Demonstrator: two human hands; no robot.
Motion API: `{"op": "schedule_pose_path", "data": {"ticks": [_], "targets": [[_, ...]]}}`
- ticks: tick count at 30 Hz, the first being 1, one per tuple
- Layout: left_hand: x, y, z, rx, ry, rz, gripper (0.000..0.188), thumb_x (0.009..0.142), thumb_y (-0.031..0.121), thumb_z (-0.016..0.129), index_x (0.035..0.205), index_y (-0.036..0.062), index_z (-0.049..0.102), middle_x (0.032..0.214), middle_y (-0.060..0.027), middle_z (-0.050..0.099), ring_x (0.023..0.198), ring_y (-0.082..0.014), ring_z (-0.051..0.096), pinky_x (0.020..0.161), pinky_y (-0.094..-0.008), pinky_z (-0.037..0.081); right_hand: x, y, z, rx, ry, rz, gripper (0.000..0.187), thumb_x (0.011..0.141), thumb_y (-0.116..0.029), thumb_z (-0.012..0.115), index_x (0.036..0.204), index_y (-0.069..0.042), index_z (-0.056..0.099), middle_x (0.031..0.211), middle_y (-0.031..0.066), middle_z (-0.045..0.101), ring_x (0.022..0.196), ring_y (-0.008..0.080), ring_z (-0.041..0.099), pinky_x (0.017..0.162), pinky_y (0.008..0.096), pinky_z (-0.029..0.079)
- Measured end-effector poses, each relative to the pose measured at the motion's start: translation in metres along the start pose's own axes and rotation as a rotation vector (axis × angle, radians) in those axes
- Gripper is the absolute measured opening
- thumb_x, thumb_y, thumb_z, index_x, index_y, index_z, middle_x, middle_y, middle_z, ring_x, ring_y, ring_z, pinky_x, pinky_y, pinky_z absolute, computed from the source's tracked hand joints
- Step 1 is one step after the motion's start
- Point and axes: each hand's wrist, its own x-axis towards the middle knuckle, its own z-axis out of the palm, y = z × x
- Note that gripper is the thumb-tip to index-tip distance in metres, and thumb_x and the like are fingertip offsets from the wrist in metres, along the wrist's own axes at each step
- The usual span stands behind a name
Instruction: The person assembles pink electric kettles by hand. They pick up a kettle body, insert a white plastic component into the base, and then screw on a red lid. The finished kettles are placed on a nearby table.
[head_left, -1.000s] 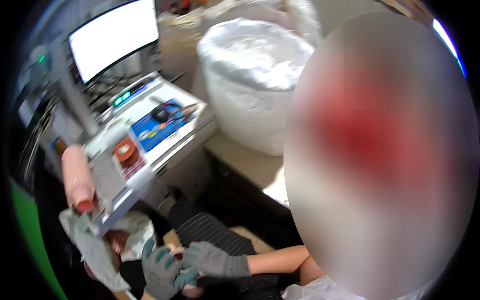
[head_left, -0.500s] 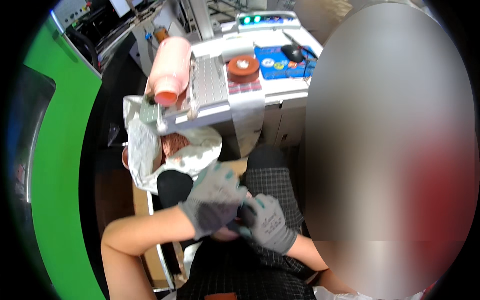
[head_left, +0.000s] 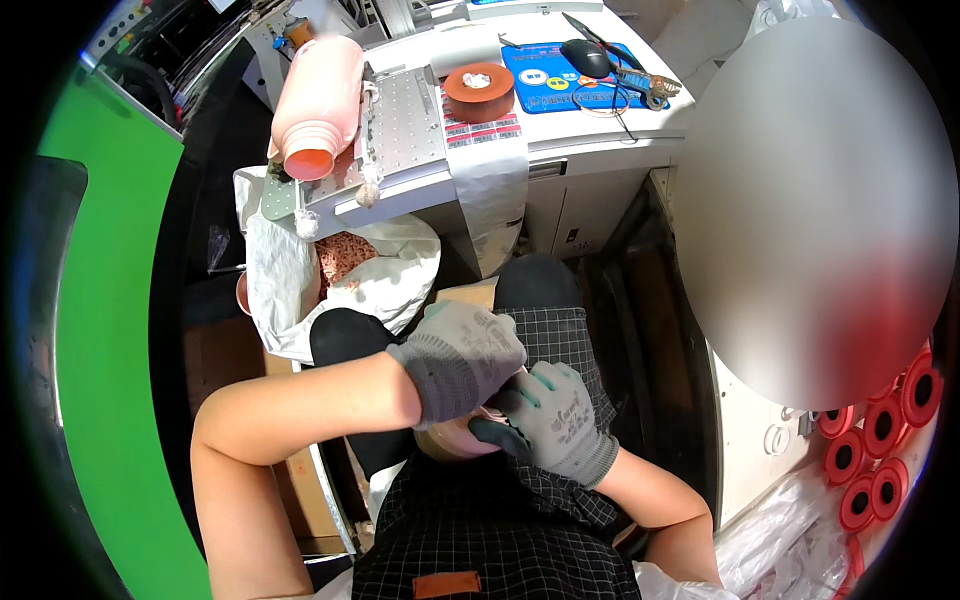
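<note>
In my lap, a pale pink rounded piece (head_left: 452,441) rests against the dark checked apron (head_left: 470,520). Grey work gloves with teal patches cover both hands. My left hand (head_left: 466,352) curls over the top of the piece, its fingertips mostly turned out of sight. My right hand (head_left: 552,418) grips the right side, thumb underneath and fingers bent toward the left hand. Most of the piece is hidden behind the gloves, so its kind cannot be told. Just ahead of the left hand, a white sack (head_left: 400,290) holds reddish-pink granules (head_left: 343,258).
A large pink bottle (head_left: 325,90) lies on the perforated metal plate (head_left: 405,125), mouth toward me. Beside it are a brown tape roll (head_left: 478,95), a strip of labels (head_left: 490,170), a black mouse (head_left: 586,58) and pliers (head_left: 650,85). Several red rings (head_left: 882,428) lie at right.
The view has shifted, so the table sits higher and red rings show at right. Both hands stay together on the pink piece, and more of its side shows.
</note>
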Motion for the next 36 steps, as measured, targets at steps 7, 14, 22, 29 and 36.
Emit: {"op": "schedule_pose_path", "data": {"ticks": [7, 14, 22, 29, 36], "targets": [[0.028, -0.01, -0.009, -0.266, -0.026, -0.047, 0.031, 0.086, 0.028, 0.076, 0.107, 0.0074, 0.068, 0.089, -0.0112, 0.071, 0.086, -0.03, 0.074, 0.075, -0.0365, 0.059, -0.016, 0.005, -0.002, 0.019, 0.06, 0.087, 0.033, 0.076, -0.032, 0.085, 0.098, -0.012, 0.07, 0.097, 0.0057, 0.066, 0.079, 0.0256, 0.061, 0.072, 0.0416, 0.046], [0.071, -0.18, 0.177, -1.121, 0.661, -0.979, 0.069, 0.087, 0.02, 0.082, 0.142, -0.005, 0.049, 0.123, -0.0107, 0.068, 0.106, -0.0187, 0.067, 0.094, -0.0318, 0.053, -0.048, 0.001, -0.007, 0.119, 0.045, 0.1, 0.049, 0.073, -0.035, 0.086, 0.11, -0.008, 0.068, 0.098, 0.0058, 0.067, 0.074, 0.0242, 0.064, 0.068, 0.0389, 0.049], [0.063, -0.095, 0.081, -1.654, 0.477, -0.239, 0.052, 0.088, 0.018, 0.073, 0.133, -0.0044, 0.064, 0.128, -0.0106, 0.069, 0.113, -0.0171, 0.064, 0.097, -0.0307, 0.05, -0.043, 0.032, -0.034, 0.302, 0.497, 0.329, 0.05, 0.083, -0.018, 0.08, 0.127, 0.001, 0.065, 0.11, 0.0162, 0.071, 0.08, 0.0193, 0.066, 0.071, 0.0323, 0.053], [0.004, -0.064, 0.05, -1.777, 0.532, -0.142, 0.063, 0.091, 0.018, 0.074, 0.144, -0.0053, 0.051, 0.134, -0.0127, 0.065, 0.12, -0.0211, 0.062, 0.107, -0.035, 0.047, 0.039, 0.102, -0.021, 1.043, 0.109, 0.669, 0.048, 0.091, -0.01, 0.074, 0.136, 0.003, 0.062, 0.09, -0.0026, 0.067, 0.078, 0.002, 0.054, 0.069, 0.0203, 0.046], [0.018, -0.019, 0.027, -0.148, 1.068, -0.293, 0.053, 0.079, 0.026, 0.081, 0.124, 0.0059, 0.063, 0.116, -0.0099, 0.062, 0.125, -0.0345, 0.05, 0.111, -0.0546, 0.039, 0.031, 0.089, -0.023, 1.022, 0.095, 0.73, 0.025, 0.094, -0.006, 0.065, 0.117, 0.004, 0.071, 0.102, 0.0033, 0.073, 0.086, 0.0044, 0.06, 0.078, 0.023, 0.05]]}}
